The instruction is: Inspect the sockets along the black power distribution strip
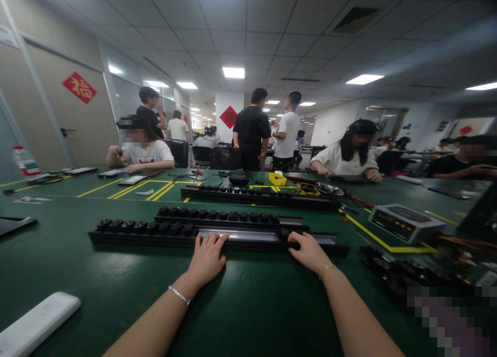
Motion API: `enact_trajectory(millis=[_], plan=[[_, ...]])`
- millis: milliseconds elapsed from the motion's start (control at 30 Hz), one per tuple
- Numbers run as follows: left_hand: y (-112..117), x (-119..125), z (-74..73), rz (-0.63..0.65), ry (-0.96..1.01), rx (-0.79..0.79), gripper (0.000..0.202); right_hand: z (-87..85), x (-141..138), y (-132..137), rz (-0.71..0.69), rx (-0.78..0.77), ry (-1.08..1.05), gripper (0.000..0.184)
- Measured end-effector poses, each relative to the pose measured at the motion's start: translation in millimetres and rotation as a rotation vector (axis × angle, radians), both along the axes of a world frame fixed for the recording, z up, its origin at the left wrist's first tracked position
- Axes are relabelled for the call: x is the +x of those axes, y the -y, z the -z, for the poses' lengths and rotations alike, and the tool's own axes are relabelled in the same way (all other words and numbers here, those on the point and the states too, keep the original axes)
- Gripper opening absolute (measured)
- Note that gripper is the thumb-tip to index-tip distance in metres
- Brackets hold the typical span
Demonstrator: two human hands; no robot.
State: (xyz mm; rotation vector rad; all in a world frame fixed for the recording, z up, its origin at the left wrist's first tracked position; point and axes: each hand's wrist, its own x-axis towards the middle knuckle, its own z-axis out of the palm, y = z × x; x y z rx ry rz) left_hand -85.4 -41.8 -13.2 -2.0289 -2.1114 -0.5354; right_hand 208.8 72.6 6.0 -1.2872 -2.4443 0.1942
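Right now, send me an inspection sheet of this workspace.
Surface: green tabletop, yellow tape lines.
Workpieces: long black rail, round black modules along its left part; two more black rails behind.
Clutter: white rounded oblong case, yellow plastic tray, grey box-shaped unit.
Hands: left hand, fingers on the front rail; right hand, fingers at a small dark part on it.
Cables: blurred orange-red wires, right.
Surroundings: people seated and standing beyond.
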Motion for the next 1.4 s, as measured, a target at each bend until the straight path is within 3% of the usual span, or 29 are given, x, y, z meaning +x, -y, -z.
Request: enact_trajectory(millis=[200, 1400], plan=[[-0.8, -2.1, 2.5, 0.014, -0.001, 0.023, 0.053, 0.4, 4.4, 2.6, 0.052, 0.021, 0.038, 0.025], [-1.2, -3.8, 3.8, 0.006, -0.029, 0.016, 0.054, -1.3, 8.1, 3.6, 0.074, 0.043, -0.051, 0.014]])
